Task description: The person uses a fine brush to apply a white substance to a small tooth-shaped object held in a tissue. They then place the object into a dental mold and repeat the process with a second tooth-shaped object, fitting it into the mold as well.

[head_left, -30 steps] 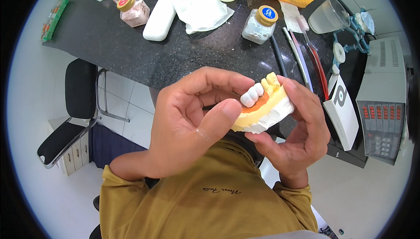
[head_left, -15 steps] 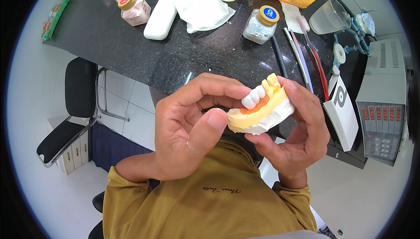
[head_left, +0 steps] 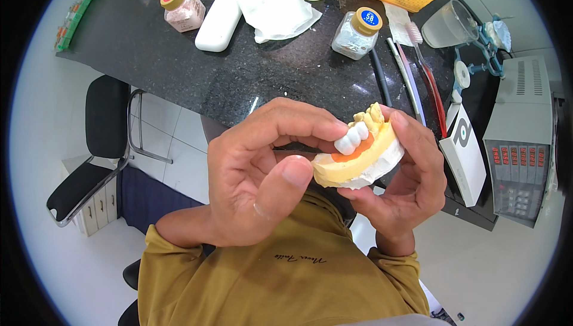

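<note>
The right hand (head_left: 412,180) holds a dental cast (head_left: 360,163), its fingers pinching the piece between the far right edge and the underside, thumb beneath the white plaster base (head_left: 382,168). The cast is tilted and held in the air between the two sets of fingers, in front of the counter (head_left: 256,78). The left hand (head_left: 245,174) has its thumb and fingers spread apart; the forefinger tip is at the white crowns (head_left: 351,139), though actual contact cannot be confirmed, and the thumb tip is just beside the cast's left end. The joined crowns sit over an orange-red gum section (head_left: 357,151), with yellow teeth (head_left: 371,117) alongside, toward the right fingers. Beyond the fingers stands a clear jar (head_left: 353,44) with a gold lid; farther off and to their left lie a crumpled white tissue (head_left: 276,12) and a long white case (head_left: 222,24). To the right of the right fingers are a red-handled toothbrush (head_left: 433,93), a white box (head_left: 468,159) and a grey control unit (head_left: 518,123) with lit red digits.
</note>
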### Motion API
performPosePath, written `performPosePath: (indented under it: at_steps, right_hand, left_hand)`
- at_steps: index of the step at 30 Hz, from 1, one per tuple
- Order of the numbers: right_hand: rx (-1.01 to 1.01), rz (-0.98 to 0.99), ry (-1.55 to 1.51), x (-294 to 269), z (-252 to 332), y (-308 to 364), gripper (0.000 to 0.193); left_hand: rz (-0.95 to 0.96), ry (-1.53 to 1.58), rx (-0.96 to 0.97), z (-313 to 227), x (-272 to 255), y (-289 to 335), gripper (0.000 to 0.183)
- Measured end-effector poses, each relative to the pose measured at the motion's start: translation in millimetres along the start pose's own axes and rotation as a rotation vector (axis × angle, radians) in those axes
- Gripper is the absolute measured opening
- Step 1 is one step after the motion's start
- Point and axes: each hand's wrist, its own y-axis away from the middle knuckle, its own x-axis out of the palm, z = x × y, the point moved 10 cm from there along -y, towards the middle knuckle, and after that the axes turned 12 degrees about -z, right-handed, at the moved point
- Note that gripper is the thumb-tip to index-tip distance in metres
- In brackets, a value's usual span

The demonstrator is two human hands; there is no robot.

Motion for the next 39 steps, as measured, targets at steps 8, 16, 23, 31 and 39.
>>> performPosePath:
  at_steps: [8,16,23,31,39]
  right_hand:
    - [-0.008,0.003,-0.002,0,-1,1,0.076]
    - [0.024,-0.002,-0.007,1,-3,0,0.074]
    - [0.011,-0.011,-0.004,-1,-2,0,0.073]
    - [0.011,-0.011,-0.005,-3,-3,1,0.073]
    - [0.044,-0.112,-0.075,-8,-11,0,0.068]
  left_hand:
    - [0.007,-0.008,0.013,0,0,-1,0.057]
    - [0.003,0.046,-0.064,7,1,-3,0.063]
    - [-0.011,0.042,-0.063,6,2,-2,0.064]
    - [0.021,-0.002,-0.035,5,4,0,0.065]
    - [0.040,-0.050,-0.046,5,7,-1,0.065]
